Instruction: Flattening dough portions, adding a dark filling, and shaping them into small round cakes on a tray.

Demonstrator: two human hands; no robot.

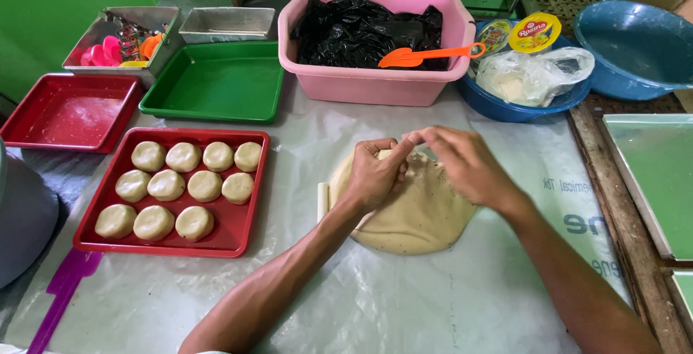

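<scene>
**Caller:** Clear plastic sheeting (pixel 404 303) covered the whole worktable, green wall off at ten o'clock. What did the hands have?

**Spotter:** Both were on the big slab of tan dough (pixel 419 213) lying flat at the centre of the sheet. The left hand (pixel 372 177) was curled, fingers together, pinching the dough's far edge at twelve o'clock. The right hand (pixel 465 163) met it there, thumb and fingertips closed on the same bit of edge.

**Caller:** And around them?

**Spotter:** At nine o'clock from the slab sat a red tray (pixel 234 242) with ten round dough pieces (pixel 167 184) in three rows. Beyond it, at ten o'clock, lay an empty green tray (pixel 216 83) and another red tray (pixel 68 112).

**Caller:** Up top?

**Spotter:** At twelve o'clock stood a pink tub (pixel 368 83) lined with black plastic, an orange scraper (pixel 426 54) resting across its rim. At one o'clock was a blue bowl (pixel 505 108) holding a clear bag. A purple tool (pixel 61 293) lay at eight o'clock, near the red tray's corner.
</scene>
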